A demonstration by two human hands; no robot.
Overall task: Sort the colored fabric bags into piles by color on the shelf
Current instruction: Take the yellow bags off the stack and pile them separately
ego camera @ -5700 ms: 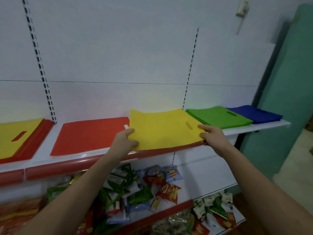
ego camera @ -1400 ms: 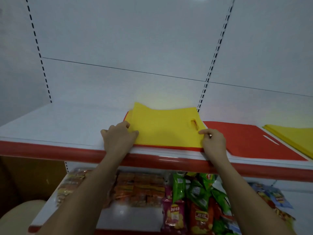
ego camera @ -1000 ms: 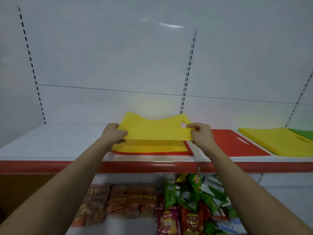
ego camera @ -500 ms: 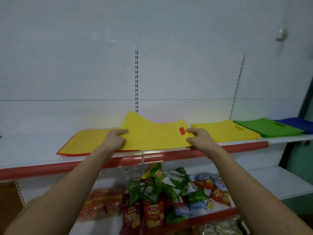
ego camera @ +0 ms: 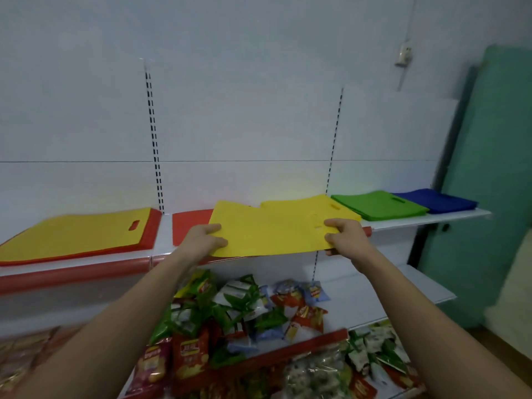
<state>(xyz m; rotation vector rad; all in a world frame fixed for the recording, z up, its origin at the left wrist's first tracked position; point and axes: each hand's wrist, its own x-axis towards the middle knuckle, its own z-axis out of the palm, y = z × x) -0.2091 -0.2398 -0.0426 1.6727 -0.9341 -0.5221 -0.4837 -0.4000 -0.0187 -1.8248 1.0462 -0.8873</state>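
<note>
Both hands hold one flat yellow bag (ego camera: 270, 234) just above the shelf's front edge. My left hand (ego camera: 205, 240) grips its left edge, my right hand (ego camera: 344, 236) its right edge by the handle slot. The bag overlaps the yellow pile (ego camera: 311, 207) behind it and partly covers a red bag (ego camera: 191, 223) lying on the shelf. Further left, a yellow bag (ego camera: 77, 234) tops a mixed stack with red bags (ego camera: 149, 230) under it. A green pile (ego camera: 380, 204) and a blue pile (ego camera: 434, 200) lie at the right end.
The white shelf (ego camera: 431, 218) has a red front rail (ego camera: 72, 273). Slotted uprights (ego camera: 154, 139) run up the white back panel. Snack packets (ego camera: 244, 306) fill the lower shelves. A teal panel (ego camera: 495, 168) leans against the wall to the right.
The held yellow bag has travelled right from the mixed stack to over the yellow pile beside the green one. Another yellow bag lies uncovered on the stack. Both hands kept their hold.
</note>
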